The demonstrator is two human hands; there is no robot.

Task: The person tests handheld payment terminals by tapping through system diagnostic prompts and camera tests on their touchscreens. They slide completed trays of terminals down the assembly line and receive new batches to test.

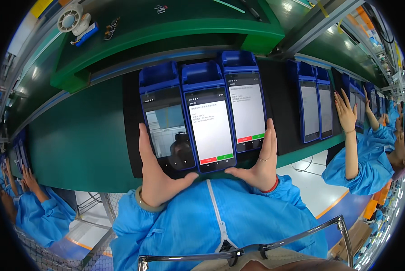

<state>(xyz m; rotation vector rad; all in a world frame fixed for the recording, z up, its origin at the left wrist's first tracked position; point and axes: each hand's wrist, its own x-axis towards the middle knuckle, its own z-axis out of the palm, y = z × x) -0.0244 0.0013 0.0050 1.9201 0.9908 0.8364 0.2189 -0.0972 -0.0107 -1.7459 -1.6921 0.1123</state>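
Three blue handheld payment terminals stand side by side on a black mat in front of me. The left terminal [167, 122] has a dark screen with a greyish picture in it. White screens with a red and a green button show on the middle terminal [210, 128] and the right terminal [245, 106]. My left hand [159, 174] rests along the left terminal's outer edge, thumb stretched out below it. At the right terminal's lower right side is my right hand [261, 165], its thumb reaching toward the middle terminal's lower end. Both hands have their fingers apart, framing the row.
A green raised shelf [166, 40] runs behind the terminals, bearing a small white fan [70, 20] and a blue battery-like part [86, 35]. To the right, a co-worker's hand [347, 113] is beside more terminals [309, 106]. Another co-worker's hand [30, 180] is at left.
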